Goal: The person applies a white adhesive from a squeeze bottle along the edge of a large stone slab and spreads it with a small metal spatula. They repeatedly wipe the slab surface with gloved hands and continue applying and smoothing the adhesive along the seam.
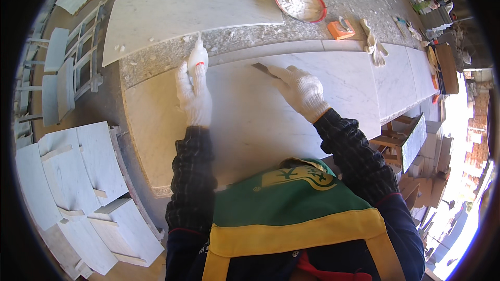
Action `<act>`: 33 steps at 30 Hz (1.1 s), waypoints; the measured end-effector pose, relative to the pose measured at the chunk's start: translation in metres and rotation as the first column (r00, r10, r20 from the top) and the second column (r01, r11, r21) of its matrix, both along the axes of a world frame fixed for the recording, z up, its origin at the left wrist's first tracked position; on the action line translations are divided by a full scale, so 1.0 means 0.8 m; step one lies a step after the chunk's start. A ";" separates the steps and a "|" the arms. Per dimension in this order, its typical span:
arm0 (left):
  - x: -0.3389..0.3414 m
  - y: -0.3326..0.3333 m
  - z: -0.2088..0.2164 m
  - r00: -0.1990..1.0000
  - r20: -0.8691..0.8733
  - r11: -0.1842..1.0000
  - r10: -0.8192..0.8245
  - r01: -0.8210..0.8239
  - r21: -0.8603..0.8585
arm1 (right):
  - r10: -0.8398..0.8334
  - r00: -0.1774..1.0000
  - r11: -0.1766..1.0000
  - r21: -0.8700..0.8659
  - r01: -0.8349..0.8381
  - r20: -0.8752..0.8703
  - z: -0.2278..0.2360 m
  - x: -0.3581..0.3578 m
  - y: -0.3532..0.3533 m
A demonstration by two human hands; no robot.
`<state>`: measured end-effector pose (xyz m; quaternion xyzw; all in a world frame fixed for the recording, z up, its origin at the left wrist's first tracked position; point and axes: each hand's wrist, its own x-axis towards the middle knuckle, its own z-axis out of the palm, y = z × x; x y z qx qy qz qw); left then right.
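Note:
A white knit glove covers my left hand [194, 96], whose fingers are wrapped round a small white squeeze bottle [198, 53] with its narrow nozzle pointing away from me. My right hand [302, 91], gloved the same way, grips a flat dark scraper [264, 70], its blade angled toward the left. Both hands are over a pale, grey-veined marble slab [250, 119] on the workbench. The bottle's tip reaches past the slab's far edge. Whether the scraper's blade touches the slab I cannot tell.
Beyond lies another marble slab [192, 8] on the rough, debris-strewn bench top [239, 36]. At the far right are a red-rimmed bowl [323, 16] of white powdery material, an orange block [341, 29] and a loose glove [373, 47]. Stacked slabs [88, 161] stand to the left.

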<state>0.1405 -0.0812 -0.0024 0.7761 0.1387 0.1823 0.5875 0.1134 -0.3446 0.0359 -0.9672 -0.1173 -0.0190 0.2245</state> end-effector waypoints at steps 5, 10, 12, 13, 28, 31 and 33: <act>-0.003 -0.002 0.008 1.000 0.011 1.000 -0.015 0.015 -0.018 | 0.072 0.997 0.995 -0.062 -0.072 -0.008 0.012 -0.014 -0.032; -0.003 -0.001 0.012 0.998 0.016 0.997 -0.055 0.056 -0.047 | 0.105 0.994 0.994 -0.021 -0.106 -0.006 0.004 -0.014 -0.041; -0.004 -0.002 0.011 1.000 -0.006 0.999 -0.020 0.020 -0.025 | 0.123 0.992 0.992 0.006 -0.123 0.024 -0.003 -0.005 -0.031; -0.004 -0.002 0.010 1.000 -0.007 1.000 -0.003 0.003 0.005 | 0.131 0.991 0.991 0.008 -0.132 0.038 -0.007 0.003 -0.023; -0.005 0.001 0.012 0.994 -0.085 0.998 -0.062 0.061 -0.017 | -0.193 0.980 0.981 -0.002 0.194 0.045 0.024 0.050 -0.096; -0.003 -0.001 0.015 0.995 -0.077 0.998 -0.061 0.060 -0.009 | -0.250 0.956 0.967 -0.012 0.254 0.154 0.018 0.100 -0.126; -0.004 -0.001 0.017 0.993 -0.100 0.998 -0.068 0.066 -0.024 | -0.250 0.953 0.963 -0.062 0.263 0.168 0.017 0.126 -0.141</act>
